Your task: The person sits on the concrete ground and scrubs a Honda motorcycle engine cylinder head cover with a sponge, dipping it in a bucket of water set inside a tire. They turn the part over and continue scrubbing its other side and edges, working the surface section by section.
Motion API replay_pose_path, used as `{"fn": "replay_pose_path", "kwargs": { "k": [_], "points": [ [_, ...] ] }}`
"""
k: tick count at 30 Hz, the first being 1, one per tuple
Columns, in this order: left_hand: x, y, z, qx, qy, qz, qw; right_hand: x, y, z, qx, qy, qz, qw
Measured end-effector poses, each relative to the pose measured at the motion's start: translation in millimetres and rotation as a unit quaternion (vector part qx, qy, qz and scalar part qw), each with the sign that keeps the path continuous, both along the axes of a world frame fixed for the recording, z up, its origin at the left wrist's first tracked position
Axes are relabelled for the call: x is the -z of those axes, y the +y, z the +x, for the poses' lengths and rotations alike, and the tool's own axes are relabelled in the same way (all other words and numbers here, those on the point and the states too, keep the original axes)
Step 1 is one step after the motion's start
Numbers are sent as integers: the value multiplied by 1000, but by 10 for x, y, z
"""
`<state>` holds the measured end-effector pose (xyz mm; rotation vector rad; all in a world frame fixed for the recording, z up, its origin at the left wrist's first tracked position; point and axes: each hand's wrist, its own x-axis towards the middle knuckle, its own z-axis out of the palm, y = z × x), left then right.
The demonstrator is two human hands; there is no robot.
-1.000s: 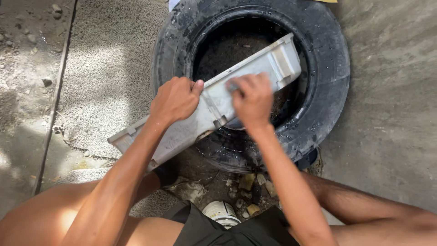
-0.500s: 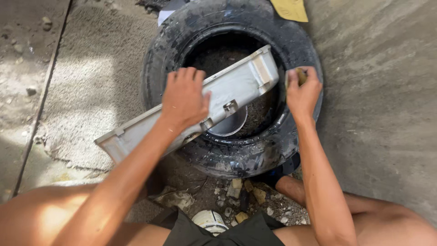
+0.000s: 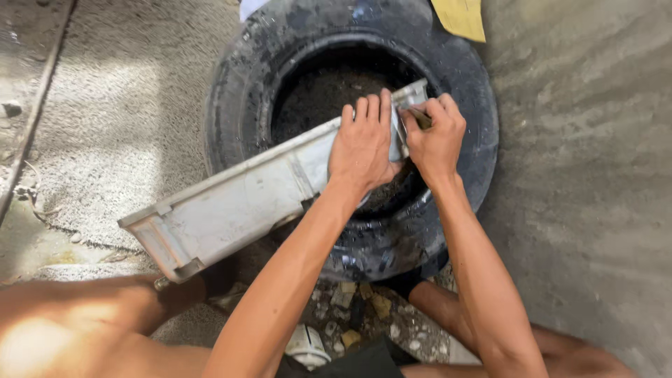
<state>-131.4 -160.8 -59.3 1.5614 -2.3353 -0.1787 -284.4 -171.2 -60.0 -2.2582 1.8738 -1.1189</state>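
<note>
1. The long grey metal tray (image 3: pixel 231 210) lies slantwise across the black tyre (image 3: pixel 458 105), its long axis running from my lower left up to the far right end.
2. My left hand (image 3: pixel 364 147) lies flat, fingers together, pressing that far end.
3. My right hand (image 3: pixel 437 136), just beside it, pinches a small brownish tool (image 3: pixel 420 117) against the tray's end.

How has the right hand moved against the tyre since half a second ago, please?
Yes: the right hand left the tyre rim and came inward onto the grey tray's far end.
</note>
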Motion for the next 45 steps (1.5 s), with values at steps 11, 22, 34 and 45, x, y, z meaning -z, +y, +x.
{"fn": "replay_pose_path", "kwargs": {
  "k": [11,22,34,45],
  "points": [
    [-34,-126,53,-6,4,-16,1000,60,53,-109,-40,65,-10,997],
    [1,-133,67,-1,26,-12,1000,71,35,-84,-43,47,19,998],
    [4,-162,53,0,55,-15,998,116,73,-114,-3,77,-23,997],
    [-59,-171,52,24,34,18,999,104,-115,-30,5,63,-16,998]
  ]
}}
